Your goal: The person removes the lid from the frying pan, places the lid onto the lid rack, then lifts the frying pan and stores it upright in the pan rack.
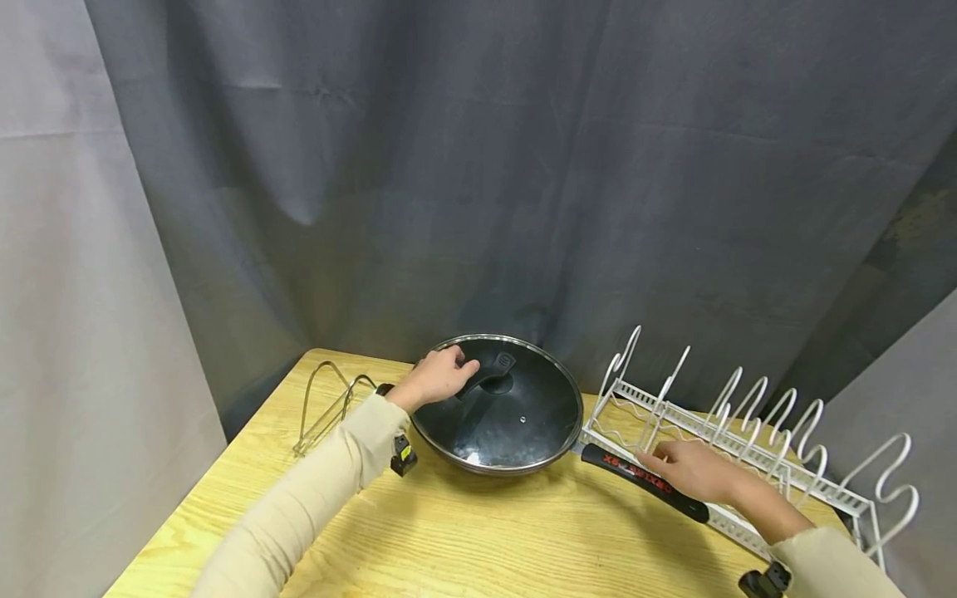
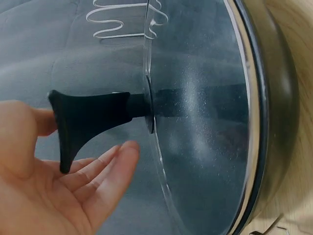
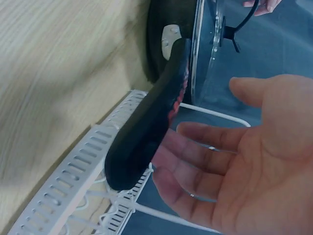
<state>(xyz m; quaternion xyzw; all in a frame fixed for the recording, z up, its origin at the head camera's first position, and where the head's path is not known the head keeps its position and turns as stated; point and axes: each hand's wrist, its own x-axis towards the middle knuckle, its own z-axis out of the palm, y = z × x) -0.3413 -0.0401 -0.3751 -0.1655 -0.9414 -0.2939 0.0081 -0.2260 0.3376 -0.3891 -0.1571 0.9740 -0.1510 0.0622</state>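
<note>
wooden table (image 1: 508, 531), back edge (image 1: 374, 358) near lidded pan (image 1: 538, 415), rack (image 1: 822, 488) beside handle (image 1: 646, 484); left grip (image 1: 439, 378), right grip (image 1: 691, 469), fingers apart

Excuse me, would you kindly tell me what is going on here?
A person's left hand, fingers loose, is at the lid knob of a pan on the table. The right hand is beside the pan's handle, fingers relaxed, not gripping it. The lid is on, and a white rack stands to the right.

The right grip (image 3: 254, 166) is just beside a black pan handle (image 3: 146, 120), near a slotted white rack (image 3: 79, 165).
</note>
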